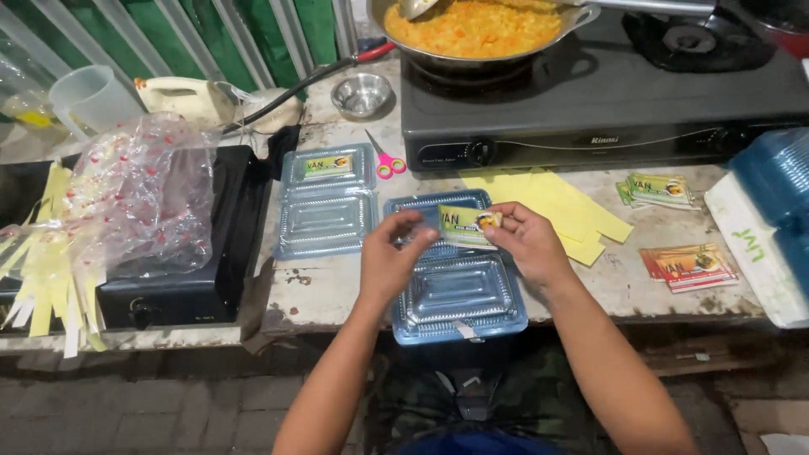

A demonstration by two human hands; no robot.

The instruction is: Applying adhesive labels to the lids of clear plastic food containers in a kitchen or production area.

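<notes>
Label-fitting step: left hand (389, 257) and right hand (524, 242) pinch a yellow-green label card (468, 227) between fingertips, above the open lid of a clear blue food container (459, 291) on the table (337, 291). At ten o'clock, a second container (326, 202), already labelled. Next move, likely, calls for laying the card flat and square.

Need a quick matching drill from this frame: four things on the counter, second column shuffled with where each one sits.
Things:
1. scissors
2. small steel bowl
3. printed label
4. wok of yellow rice

Places:
A. on the stove burner
B. pinched between left hand and right hand, over an open clear container
C. left of the stove, near the back of the counter
D. lying flat in front of the stove, pink handles

Pairs: 1-D, 2-C, 3-B, 4-A
</notes>
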